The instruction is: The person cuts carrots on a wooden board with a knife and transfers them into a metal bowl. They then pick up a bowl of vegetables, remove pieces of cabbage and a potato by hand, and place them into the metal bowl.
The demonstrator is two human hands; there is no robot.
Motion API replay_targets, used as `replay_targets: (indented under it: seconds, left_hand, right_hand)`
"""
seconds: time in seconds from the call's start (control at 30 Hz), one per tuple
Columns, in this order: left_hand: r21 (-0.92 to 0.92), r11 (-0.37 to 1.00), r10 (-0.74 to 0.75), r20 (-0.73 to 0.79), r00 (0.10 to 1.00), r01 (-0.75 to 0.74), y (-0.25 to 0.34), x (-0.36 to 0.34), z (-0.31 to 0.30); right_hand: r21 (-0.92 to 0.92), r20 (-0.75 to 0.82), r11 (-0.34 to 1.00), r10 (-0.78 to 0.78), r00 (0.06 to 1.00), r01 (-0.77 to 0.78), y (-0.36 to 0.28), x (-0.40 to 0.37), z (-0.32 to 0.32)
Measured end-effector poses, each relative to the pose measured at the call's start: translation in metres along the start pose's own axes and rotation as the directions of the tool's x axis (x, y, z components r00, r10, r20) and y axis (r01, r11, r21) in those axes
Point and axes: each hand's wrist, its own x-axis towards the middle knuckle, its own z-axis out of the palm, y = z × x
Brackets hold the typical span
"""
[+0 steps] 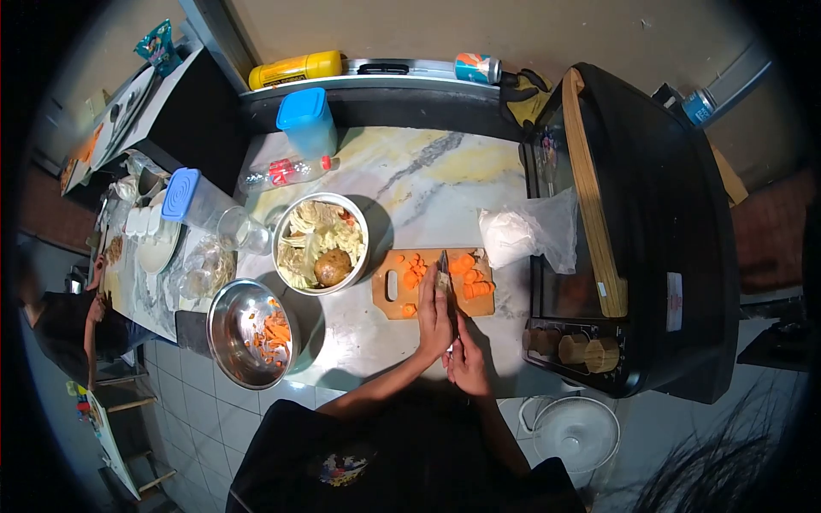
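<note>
A wooden cutting board lies near the table's front edge with cut carrot pieces on it, some on each side of a knife. The blade points away from me across the board. My right hand is closed around the knife's handle at the near side of the board. Stretched out along the blade is my left hand, its fingers straight and lying against the knife. Part of the blade is hidden behind that hand.
Left of the board stand a white bowl with cabbage and a potato, and a steel bowl with carrot scraps. A plastic bag of white powder sits by the black oven. At far left is another person.
</note>
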Motion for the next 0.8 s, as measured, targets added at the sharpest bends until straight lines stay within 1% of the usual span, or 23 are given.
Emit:
replay_targets:
  seconds: [0.13, 0.23, 0.3, 0.33, 0.4, 0.47, 0.53, 0.57, 0.6, 0.67, 0.7, 0.73, 0.8]
  left_hand:
    - [-0.023, 1.0, -0.013, -0.065, 0.998, 0.011, -0.003, -0.003, 0.002]
    - [-0.062, 0.998, -0.028, -0.092, 0.995, 0.022, 0.0, -0.004, 0.002]
    - [-0.076, 0.996, -0.052, -0.108, 0.993, 0.044, 0.005, -0.004, 0.001]
    - [-0.093, 0.995, -0.032, -0.122, 0.992, 0.021, 0.009, -0.003, 0.001]
    - [-0.122, 0.993, -0.027, -0.152, 0.988, 0.008, 0.022, 0.0, 0.001]
    - [-0.137, 0.991, -0.026, -0.193, 0.981, -0.001, 0.037, 0.008, -0.005]
    - [-0.095, 0.993, 0.041, -0.233, 0.972, -0.065, 0.057, 0.021, -0.013]
    - [-0.121, 0.989, 0.051, -0.263, 0.964, -0.085, 0.061, 0.028, -0.017]
    - [-0.121, 0.988, 0.054, -0.276, 0.96, -0.091, 0.069, 0.035, -0.023]
    - [-0.084, 0.988, 0.097, -0.325, 0.941, -0.131, 0.085, 0.048, -0.039]
    - [-0.07, 0.986, 0.118, -0.35, 0.929, -0.151, 0.086, 0.056, -0.048]
    - [-0.13, 0.976, 0.115, -0.373, 0.92, -0.175, 0.092, 0.061, -0.056]
    - [-0.17, 0.967, 0.104, -0.41, 0.906, -0.188, 0.093, 0.074, -0.068]
  right_hand:
    - [-0.038, 0.023, 0.997, -0.068, 0.997, 0.069, 0.004, 0.002, 0.002]
    - [-0.009, 0.026, 0.998, -0.062, 0.998, 0.063, -0.004, 0.0, 0.005]
    - [0.018, -0.01, 1.0, -0.017, 1.0, 0.017, -0.019, -0.004, 0.005]
    - [0.013, 0.006, 1.0, -0.027, 1.0, 0.027, -0.024, -0.003, 0.005]
    - [0.019, -0.016, 1.0, -0.006, 1.0, 0.006, -0.032, -0.005, 0.006]
    - [0.004, -0.009, 0.999, -0.043, 0.999, 0.043, -0.047, -0.003, 0.008]
    - [-0.087, 0.011, 0.993, -0.076, 0.997, 0.077, -0.069, 0.001, 0.01]
    - [-0.103, 0.034, 0.995, -0.01, 0.999, 0.014, -0.082, 0.005, 0.012]
    - [-0.11, 0.045, 0.994, -0.015, 0.999, 0.02, -0.09, 0.012, 0.015]
    - [-0.131, 0.122, 0.975, -0.161, 0.979, 0.177, -0.103, 0.024, 0.025]
    - [-0.097, 0.144, 0.95, -0.281, 0.949, 0.296, -0.102, 0.033, 0.035]
    - [-0.098, 0.162, 0.948, -0.285, 0.945, 0.303, -0.105, 0.038, 0.04]
    - [-0.085, 0.2, 0.958, -0.253, 0.947, 0.274, -0.116, 0.047, 0.052]
